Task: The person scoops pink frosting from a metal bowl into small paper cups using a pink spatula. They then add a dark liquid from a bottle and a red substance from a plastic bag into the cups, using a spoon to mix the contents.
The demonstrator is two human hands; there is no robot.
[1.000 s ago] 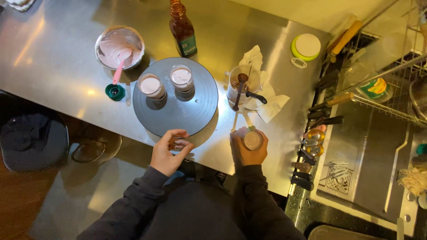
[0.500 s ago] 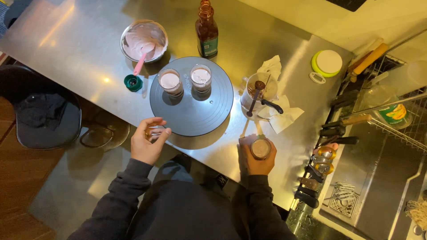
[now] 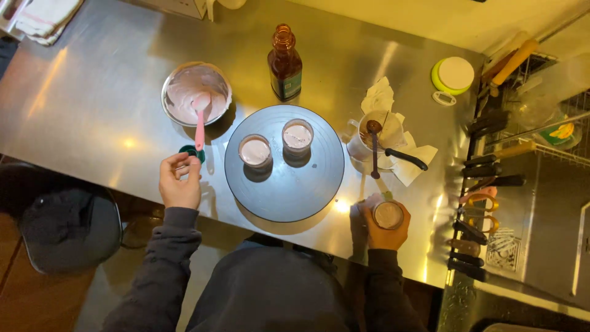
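My right hand (image 3: 382,229) grips a small clear cup (image 3: 388,215) of pinkish-brown cream near the table's front edge, right of the round grey turntable (image 3: 289,190). Two more filled cups (image 3: 255,151) (image 3: 297,135) stand on the turntable. My left hand (image 3: 179,183) rests on the steel table left of the turntable. Its fingers are curled, with the fingertips next to a small green cap (image 3: 188,150) and the handle end of a pink spatula (image 3: 200,120). Nothing shows inside that hand. The spatula lies in a metal bowl (image 3: 178,79) of pink cream.
A brown bottle (image 3: 284,64) stands behind the turntable. A clear jug (image 3: 362,144) with a dark spoon sits on paper towels at the right. Farther right are a green-rimmed lid (image 3: 453,75), a row of knives (image 3: 485,184) and a sink rack (image 3: 553,132). A dark stool (image 3: 58,224) stands below left.
My left hand has moved left, from the turntable's front edge to beside the green cap. My right hand still holds its cup in front of the jug.
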